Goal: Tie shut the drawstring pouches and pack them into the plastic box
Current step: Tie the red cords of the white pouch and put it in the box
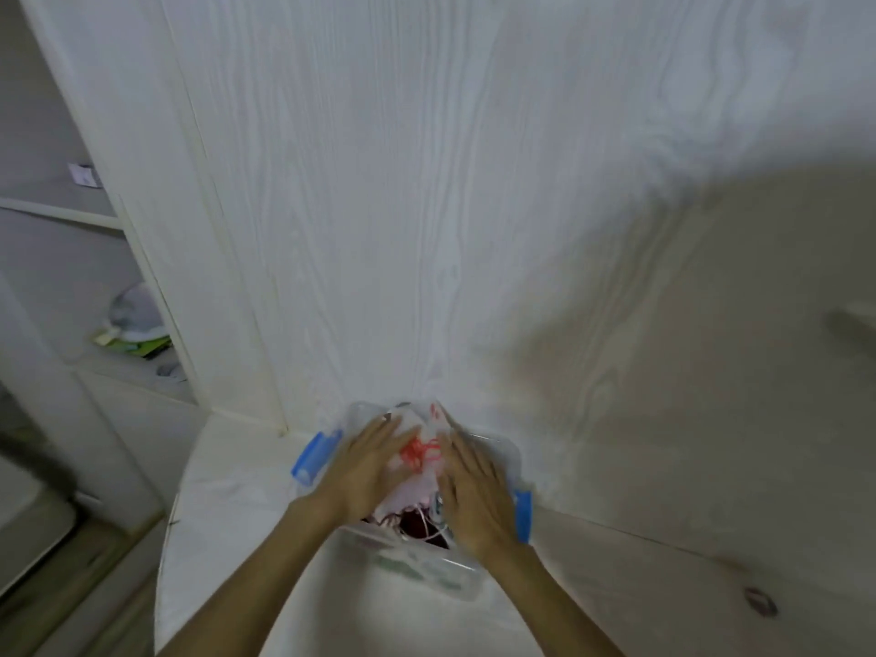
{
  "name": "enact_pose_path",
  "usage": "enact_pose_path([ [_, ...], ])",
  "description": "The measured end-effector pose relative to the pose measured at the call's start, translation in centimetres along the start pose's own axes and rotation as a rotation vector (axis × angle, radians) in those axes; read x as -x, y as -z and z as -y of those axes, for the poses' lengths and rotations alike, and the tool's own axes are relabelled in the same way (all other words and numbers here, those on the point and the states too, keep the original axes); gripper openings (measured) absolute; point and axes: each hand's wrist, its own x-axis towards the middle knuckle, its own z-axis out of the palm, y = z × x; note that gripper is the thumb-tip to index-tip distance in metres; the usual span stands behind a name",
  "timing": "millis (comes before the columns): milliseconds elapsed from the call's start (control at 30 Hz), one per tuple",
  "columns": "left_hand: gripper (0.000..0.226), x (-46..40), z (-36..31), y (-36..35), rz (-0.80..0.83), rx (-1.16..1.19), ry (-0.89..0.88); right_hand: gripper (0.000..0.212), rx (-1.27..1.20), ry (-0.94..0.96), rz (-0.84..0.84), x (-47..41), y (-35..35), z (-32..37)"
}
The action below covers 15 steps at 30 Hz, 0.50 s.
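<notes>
Low in the centre of the frame I've got the clear plastic box with blue side latches (pixel 493 448), sitting on the white counter (pixel 227 538). Both hands are flat on top of its contents. The left hand (pixel 367 471) lies with straight fingers pressing a pale pouch with a red drawstring (pixel 419 455); the right hand (pixel 474 495) does the same from the other side. Neither grip is closed round anything, as far as I can see. The hands cover most of the pouches, so I can't count them. Something dark red (pixel 417 521) shows at the box's near edge, too blurred to name. At left frame, shelf items (pixel 135 324) are smeared and unreadable.
</notes>
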Motion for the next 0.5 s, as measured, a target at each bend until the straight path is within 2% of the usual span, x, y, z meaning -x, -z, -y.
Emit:
enact_pose_path([
  [33,0.084,0.2,0.8,-0.4,0.029,-0.136,-0.021,0.059,0.12,0.02,0.007,0.1,-0.5,-0.6],
  [67,0.083,0.0,2.1,-0.2,0.062,-0.238,-0.038,0.062,0.238,0.016,0.03,-0.4,-1.2,-0.6],
  [133,0.072,-0.4,3.1,-0.1,0.131,-0.355,-0.012,0.049,0.283,-0.032,0.235,-1.1,-1.1,0.0],
  [200,0.077,-0.9,3.3,-0.6,0.201,-0.424,0.037,0.046,0.261,-0.087,0.398,-1.9,-1.4,0.4],
  [233,0.073,-0.9,3.4,-0.9,0.287,-0.444,0.112,0.046,0.261,-0.113,0.447,-2.4,-1.5,0.6],
  [300,0.05,-1.6,3.6,-1.3,0.425,-0.462,0.224,0.046,0.242,-0.159,0.541,-3.7,-1.9,0.5],
  [400,0.045,-2.6,3.5,-0.6,0.495,-0.428,0.211,0.045,0.247,-0.184,0.678,-5.5,-1.8,0.0],
  [500,0.041,-3.2,4.3,0.4,0.471,-0.351,0.184,0.045,0.111,-0.165,0.684,-6.1,-0.8,-0.7],
])
